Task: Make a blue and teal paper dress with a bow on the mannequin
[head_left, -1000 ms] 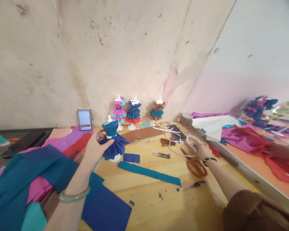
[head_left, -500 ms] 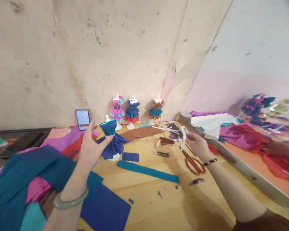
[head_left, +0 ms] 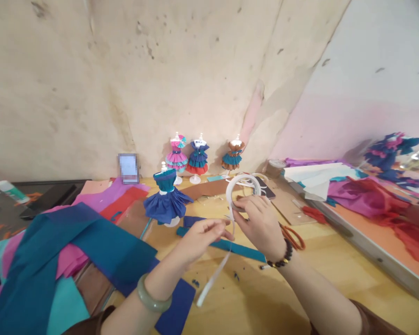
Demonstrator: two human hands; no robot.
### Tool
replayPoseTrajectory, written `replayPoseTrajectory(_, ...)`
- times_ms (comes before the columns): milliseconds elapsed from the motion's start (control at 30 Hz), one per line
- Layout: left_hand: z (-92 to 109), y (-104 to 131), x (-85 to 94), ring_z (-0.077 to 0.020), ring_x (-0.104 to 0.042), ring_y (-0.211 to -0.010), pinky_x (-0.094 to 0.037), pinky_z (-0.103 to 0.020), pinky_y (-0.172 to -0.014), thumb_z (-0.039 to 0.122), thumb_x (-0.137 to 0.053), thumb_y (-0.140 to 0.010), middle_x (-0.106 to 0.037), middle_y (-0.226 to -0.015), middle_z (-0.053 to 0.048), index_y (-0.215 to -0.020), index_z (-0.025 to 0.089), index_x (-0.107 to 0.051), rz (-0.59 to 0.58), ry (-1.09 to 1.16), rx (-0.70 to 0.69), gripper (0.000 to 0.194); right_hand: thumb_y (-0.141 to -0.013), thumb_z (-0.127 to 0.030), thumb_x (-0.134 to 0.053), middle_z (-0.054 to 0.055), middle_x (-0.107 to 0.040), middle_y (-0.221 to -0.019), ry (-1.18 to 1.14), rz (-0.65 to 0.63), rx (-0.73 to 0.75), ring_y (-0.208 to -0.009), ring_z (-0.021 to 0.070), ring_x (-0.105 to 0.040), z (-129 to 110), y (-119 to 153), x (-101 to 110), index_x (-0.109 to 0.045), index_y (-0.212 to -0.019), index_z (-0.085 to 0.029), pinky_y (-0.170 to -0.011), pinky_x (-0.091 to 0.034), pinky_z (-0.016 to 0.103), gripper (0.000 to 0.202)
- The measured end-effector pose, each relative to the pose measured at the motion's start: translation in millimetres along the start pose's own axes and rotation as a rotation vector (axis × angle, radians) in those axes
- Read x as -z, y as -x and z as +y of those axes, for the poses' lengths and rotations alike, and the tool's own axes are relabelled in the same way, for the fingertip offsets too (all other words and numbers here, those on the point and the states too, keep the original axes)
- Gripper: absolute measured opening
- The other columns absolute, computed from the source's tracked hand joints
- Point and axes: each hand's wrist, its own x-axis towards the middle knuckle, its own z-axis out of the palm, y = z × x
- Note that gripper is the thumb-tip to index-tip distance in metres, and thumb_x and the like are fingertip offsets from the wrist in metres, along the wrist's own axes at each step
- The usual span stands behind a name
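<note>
My right hand (head_left: 260, 223) grips a roll of white tape (head_left: 230, 188) by its lower right side. A loose white strip hangs down from the roll, and my left hand (head_left: 209, 235) pinches it just below. The strip's free end trails toward the front of the table. A teal strip (head_left: 244, 250) lies under my hands. Left of them stands a small dress form in a teal top and blue skirt (head_left: 167, 202). Orange-handled scissors (head_left: 295, 236) are partly hidden behind my right hand.
Three more dressed forms, including a pink one (head_left: 176, 156), stand by the wall. Teal fabric (head_left: 101, 237) and other cloths cover the left. A phone (head_left: 128, 168) leans at the back left. On the right, a metal-edged surface holds red fabric (head_left: 401, 228).
My left hand has left the blue-skirted form and moved right to the white strip. My right hand has lifted the white roll and brought it left, toward me. The view has shifted slightly.
</note>
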Motion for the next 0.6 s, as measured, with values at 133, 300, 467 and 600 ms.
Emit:
replayPoseTrajectory(133,-9,-4,-6.0,-0.0248,-0.066,-0.097,-0.046,-0.039,-0.091,0.048,-0.072,-0.077,-0.072,-0.097,-0.013,-0.117,0.012,-0.065,0.031,0.003,0.066,0.055,-0.09,-0.016,-0.06,0.007,-0.071,-0.083,0.083,-0.098,-0.003,-0.08,0.0227,-0.064,3,-2,7,-0.061,-0.089,-0.016,-0.075,-0.041,0.036,0.002)
replayPoseTrajectory(300,-16,-9,-15.2,-0.0275,-0.054,-0.124,-0.039,-0.039,-0.104,0.045,-0.081,-0.068,-0.063,-0.128,-0.015,-0.115,0.017,-0.065,0.063,0.174,-0.072,0.056,-0.092,-0.017,-0.057,0.006,-0.07,-0.083,-0.006,-0.106,-0.039,-0.082,0.0223,-0.063,-6,2,10,-0.061,-0.09,-0.018,-0.076,-0.041,0.036,0.005)
replayPoseTrajectory(467,-18,-6,-17.4,-0.0177,-0.066,-0.084,-0.047,-0.032,-0.087,0.039,-0.086,-0.062,-0.071,-0.086,-0.006,-0.091,0.014,-0.07,-0.001,0.403,0.066,0.042,-0.092,-0.017,-0.056,0.007,-0.07,-0.084,-0.067,-0.089,-0.043,-0.085,0.0233,-0.064,-13,3,9,-0.061,-0.093,-0.019,-0.078,-0.044,0.037,0.006)
replayPoseTrajectory(600,-12,-2,-14.6,-0.0142,-0.067,-0.075,-0.049,-0.029,-0.08,0.029,-0.092,-0.052,-0.069,-0.079,-0.003,-0.087,0.012,-0.071,-0.001,0.477,0.195,0.045,-0.094,-0.015,-0.054,0.01,-0.071,-0.089,0.009,-0.055,-0.02,-0.088,0.0242,-0.064,-9,4,10,-0.061,-0.095,-0.017,-0.079,-0.045,0.039,0.007)
